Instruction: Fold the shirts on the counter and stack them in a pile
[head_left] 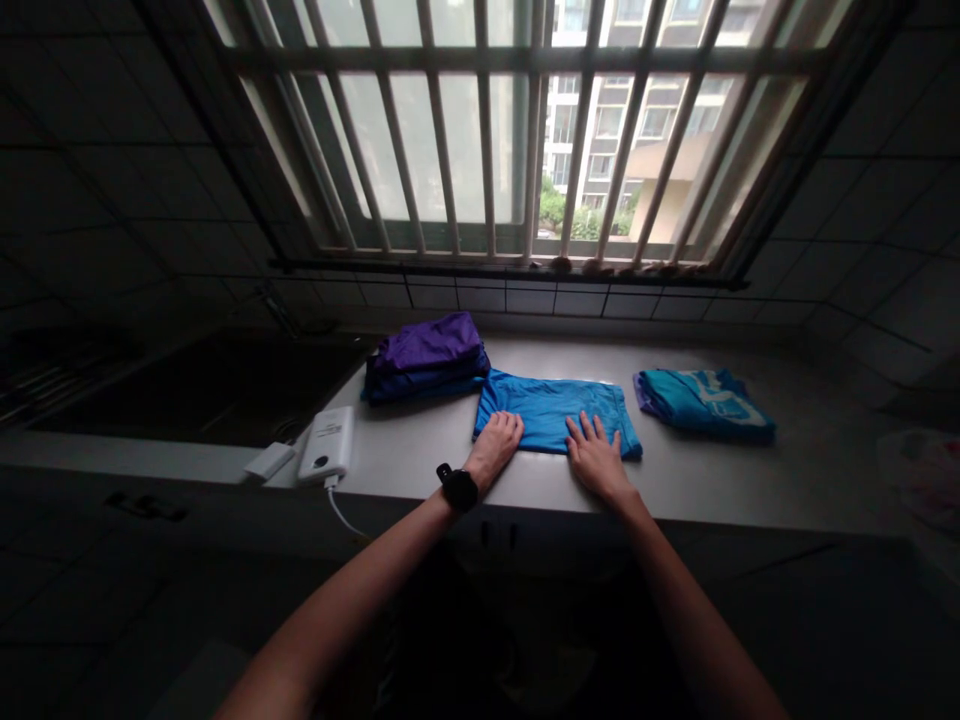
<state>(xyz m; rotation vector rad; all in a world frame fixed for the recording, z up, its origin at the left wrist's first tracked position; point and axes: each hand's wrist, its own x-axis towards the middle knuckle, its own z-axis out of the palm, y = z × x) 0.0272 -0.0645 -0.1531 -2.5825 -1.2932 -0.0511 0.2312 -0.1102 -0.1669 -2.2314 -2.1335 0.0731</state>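
A folded blue garment (551,402) lies flat on the counter in front of me, lightly creased. My left hand (498,438) rests on its near left part, the fingers slightly bent and close together on top of the fabric. With fingers spread, my right hand (596,452) presses flat on the near right part. Left of the garment, touching or almost touching it, is a stack of folded purple and dark blue cloth (431,345). To the right, apart from it, sits a folded teal garment (701,400) with a pale print, over a lilac piece.
A white power bank (327,445) with a cable (345,518) stands near the counter's front edge, beside a small white block (270,461). The dark sink (217,385) and faucet (277,308) are at the left. A barred window (510,150) rises behind the counter (750,480).
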